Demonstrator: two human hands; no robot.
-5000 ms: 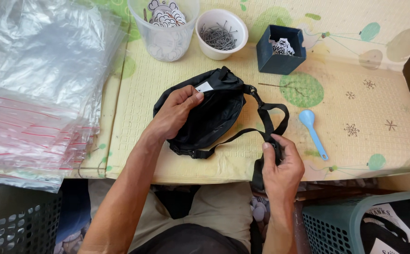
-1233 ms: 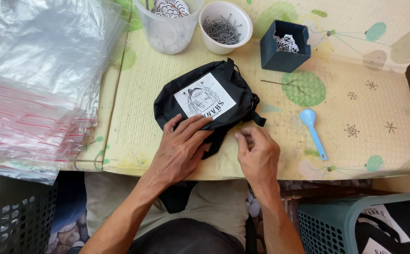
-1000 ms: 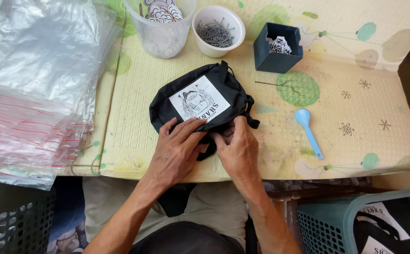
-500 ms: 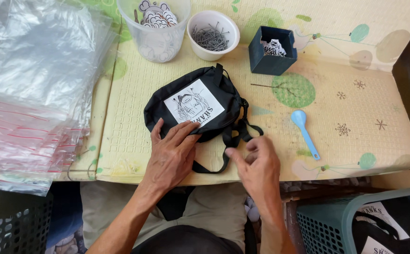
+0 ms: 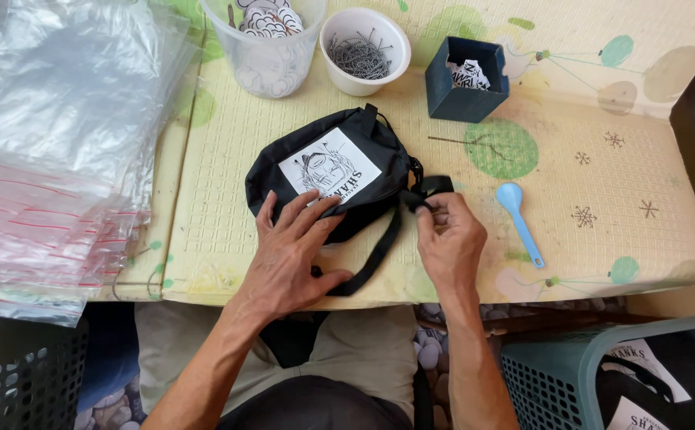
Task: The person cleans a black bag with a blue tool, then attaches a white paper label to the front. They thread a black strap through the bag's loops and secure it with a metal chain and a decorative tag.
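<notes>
Flat, left hand (image 5: pixel 291 255) presses black bag (image 5: pixel 327 179); right hand (image 5: pixel 451 239) pinches its strap (image 5: pixel 427 191).

— What moved since five seconds ago?

— The small black fabric pouch (image 5: pixel 327 179) was flipped: its white printed label now faces up, where earlier the plain side showed.

— And the hands?

— The left hand (image 5: pixel 291 255) went from gripping the pouch's top to lying flat on its near edge. The right hand (image 5: pixel 449 239) left the table edge and now pinches the black webbing strap (image 5: pixel 423 191) beside the pouch.
</notes>
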